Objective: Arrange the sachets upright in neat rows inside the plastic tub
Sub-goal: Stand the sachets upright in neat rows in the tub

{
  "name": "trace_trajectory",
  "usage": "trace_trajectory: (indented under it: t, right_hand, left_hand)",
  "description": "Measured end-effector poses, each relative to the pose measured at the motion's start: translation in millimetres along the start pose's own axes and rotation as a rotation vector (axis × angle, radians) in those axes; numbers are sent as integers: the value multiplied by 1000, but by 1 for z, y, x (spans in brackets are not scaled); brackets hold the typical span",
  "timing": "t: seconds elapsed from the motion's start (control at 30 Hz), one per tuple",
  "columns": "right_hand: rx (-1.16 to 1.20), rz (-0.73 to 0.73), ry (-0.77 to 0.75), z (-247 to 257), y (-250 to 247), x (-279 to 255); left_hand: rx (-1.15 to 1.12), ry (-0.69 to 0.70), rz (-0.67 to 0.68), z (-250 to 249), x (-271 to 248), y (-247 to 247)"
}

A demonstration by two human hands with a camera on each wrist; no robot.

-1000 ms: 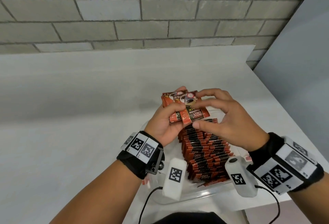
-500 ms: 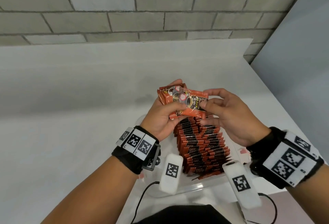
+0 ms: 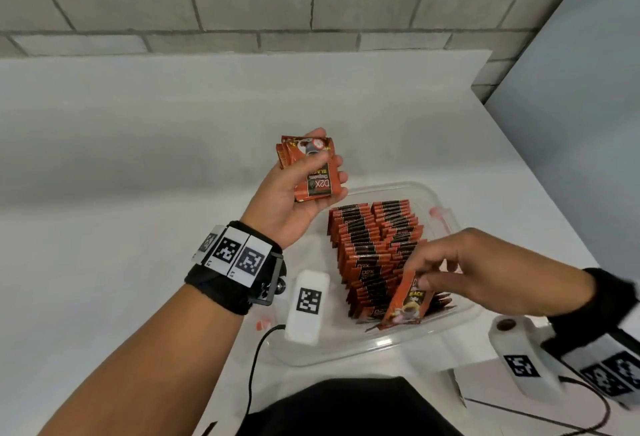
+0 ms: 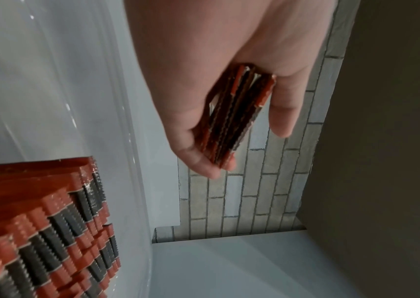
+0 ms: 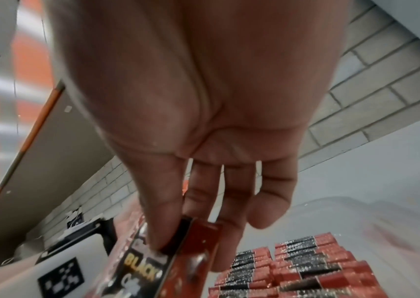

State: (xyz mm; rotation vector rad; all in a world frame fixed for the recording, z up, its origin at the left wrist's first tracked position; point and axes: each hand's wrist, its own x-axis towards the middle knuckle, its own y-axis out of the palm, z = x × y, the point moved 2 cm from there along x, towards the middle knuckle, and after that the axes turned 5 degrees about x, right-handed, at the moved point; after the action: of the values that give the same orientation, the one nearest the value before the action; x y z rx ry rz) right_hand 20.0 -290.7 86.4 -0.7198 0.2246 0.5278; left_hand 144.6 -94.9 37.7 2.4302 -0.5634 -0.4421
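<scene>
1. My right hand pinches one sachet by its top edge, thumb against fingertips, so the body hangs free and can drop in upright
2. It hangs at the near end of the rows of sachets, by the near edge of the plastic tub, where I judge the next slot is
3. My left hand curls round a small stack of sachets, thumb clamped across the front, above the tub's far-left corner: a ready supply, clear of the rows
4. The rows stand on edge, leaning slightly; pushed in carelessly, this one could tip its neighbours
5. The tub sits near the white table front edge
</scene>
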Motion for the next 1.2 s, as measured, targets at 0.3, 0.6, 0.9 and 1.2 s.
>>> trace_trajectory:
  t: [0.3,0.6,0.9,1.2]
  right_hand:
    - [-282,93,-59,-5,30,13]
    - [-518,72,-59,-6,47,20]
    - [-580,85,-101,-13,53,30]
    - [-421,168,-26,-22,47,34]
  left_hand:
    - [65,-44,-31,4,-1,0]
    - [69,-47,-21,5,-2,0]
    - [69,-66,-6,6,-2,4]
    - [16,-107,-8,9,1,6]
